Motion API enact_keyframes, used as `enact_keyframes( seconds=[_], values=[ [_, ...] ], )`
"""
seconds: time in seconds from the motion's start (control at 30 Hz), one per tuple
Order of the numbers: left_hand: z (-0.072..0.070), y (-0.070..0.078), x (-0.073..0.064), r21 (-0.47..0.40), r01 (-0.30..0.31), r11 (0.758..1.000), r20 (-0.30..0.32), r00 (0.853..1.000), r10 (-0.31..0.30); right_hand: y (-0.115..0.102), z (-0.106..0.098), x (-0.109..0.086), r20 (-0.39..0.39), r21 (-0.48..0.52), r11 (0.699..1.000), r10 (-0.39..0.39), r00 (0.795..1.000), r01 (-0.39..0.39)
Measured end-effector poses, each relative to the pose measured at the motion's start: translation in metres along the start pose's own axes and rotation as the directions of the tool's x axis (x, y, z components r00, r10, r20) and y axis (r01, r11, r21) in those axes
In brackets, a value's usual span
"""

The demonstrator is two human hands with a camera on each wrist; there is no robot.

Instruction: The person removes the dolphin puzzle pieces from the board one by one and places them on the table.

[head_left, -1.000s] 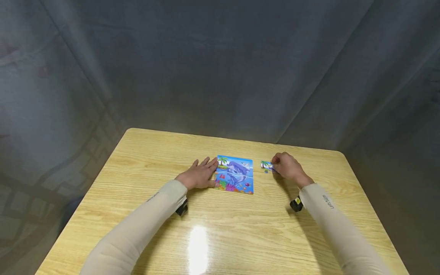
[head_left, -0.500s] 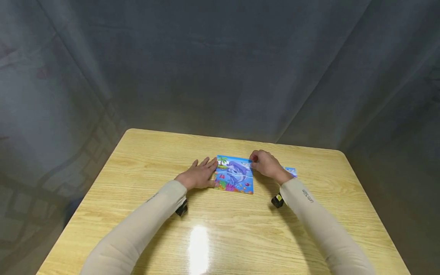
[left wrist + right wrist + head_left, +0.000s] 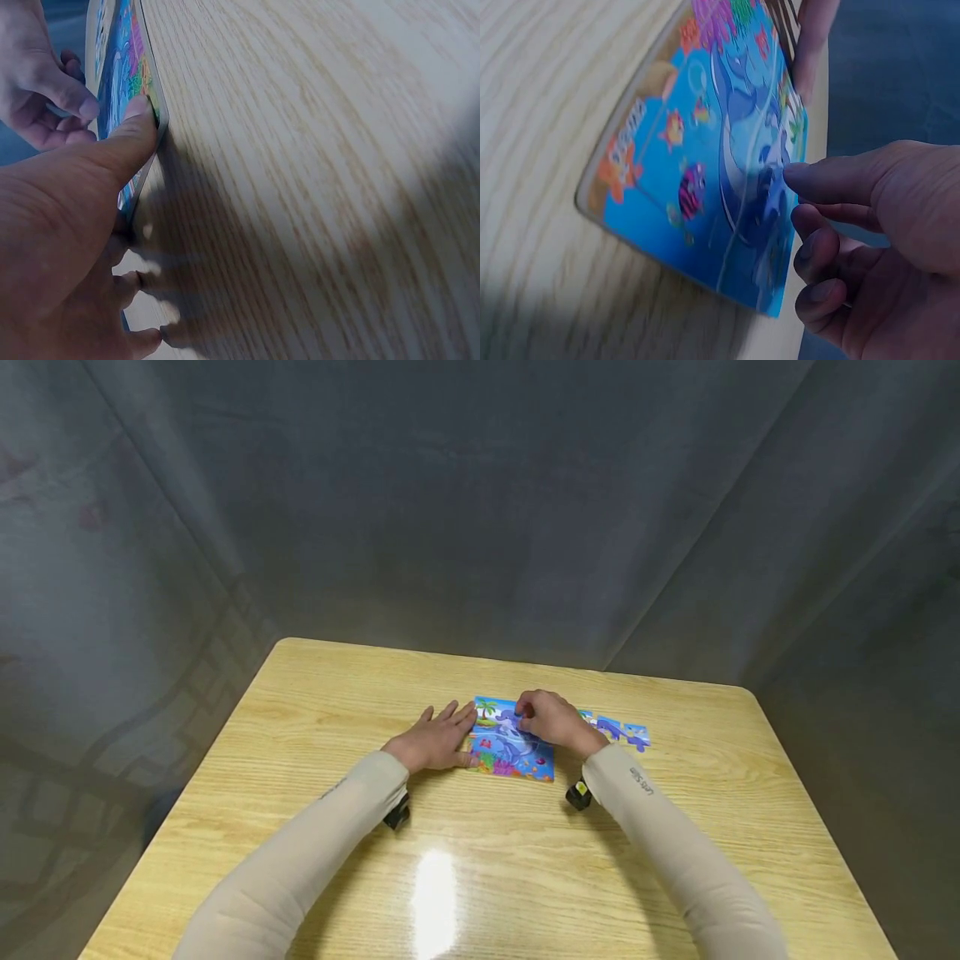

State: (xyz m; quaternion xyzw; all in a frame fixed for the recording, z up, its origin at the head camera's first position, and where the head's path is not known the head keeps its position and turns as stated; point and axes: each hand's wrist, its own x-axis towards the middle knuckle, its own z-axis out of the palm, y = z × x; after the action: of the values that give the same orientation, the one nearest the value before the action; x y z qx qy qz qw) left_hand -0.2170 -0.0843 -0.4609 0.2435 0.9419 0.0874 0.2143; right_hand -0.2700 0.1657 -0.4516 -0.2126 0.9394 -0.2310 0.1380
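Note:
A square dolphin picture puzzle (image 3: pixel 517 756) lies flat on the wooden table, printed with a palm tree, fish and coral. My left hand (image 3: pixel 431 743) rests at its left side, fingers spread; in the left wrist view the thumb (image 3: pixel 139 112) presses on the puzzle's edge. Over the upper middle of the picture is my right hand (image 3: pixel 555 720), thumb and fingertips together. In the right wrist view it seems to pinch a small blue puzzle piece (image 3: pixel 777 178), mostly hidden by the thumb and blending with the print below.
Several loose puzzle pieces (image 3: pixel 609 727) with blue and dolphin print lie in a row to the right of the puzzle, partly behind my right hand. Grey curtains (image 3: pixel 450 527) hang behind the table (image 3: pixel 480 877) and along both sides.
My right hand has moved left from the loose pieces, past the puzzle's right edge, to over its upper middle. The loose pieces on the right are uncovered. My left hand has stayed put.

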Motion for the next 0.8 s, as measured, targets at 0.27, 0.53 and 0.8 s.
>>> enact_keyframes(
  seconds=[0.27, 0.53, 0.8],
  values=[
    [-0.002, 0.001, -0.002, 0.009, -0.006, 1.000, -0.002, 1.000, 0.006, -0.010, 0.010, 0.005, 0.070, -0.023, 1.000, 0.007, 0.998, -0.005],
    [-0.002, -0.001, -0.001, 0.023, -0.004, 1.000, -0.008, 1.000, 0.004, -0.019, 0.013, 0.009, 0.136, 0.016, 1.000, -0.016, 0.991, 0.014],
    [-0.001, -0.002, 0.000, 0.027, -0.002, 1.000, 0.000, 1.000, 0.002, -0.024, 0.016, 0.014, 0.195, 0.064, 0.998, 0.009, 0.981, -0.022]
  ],
)
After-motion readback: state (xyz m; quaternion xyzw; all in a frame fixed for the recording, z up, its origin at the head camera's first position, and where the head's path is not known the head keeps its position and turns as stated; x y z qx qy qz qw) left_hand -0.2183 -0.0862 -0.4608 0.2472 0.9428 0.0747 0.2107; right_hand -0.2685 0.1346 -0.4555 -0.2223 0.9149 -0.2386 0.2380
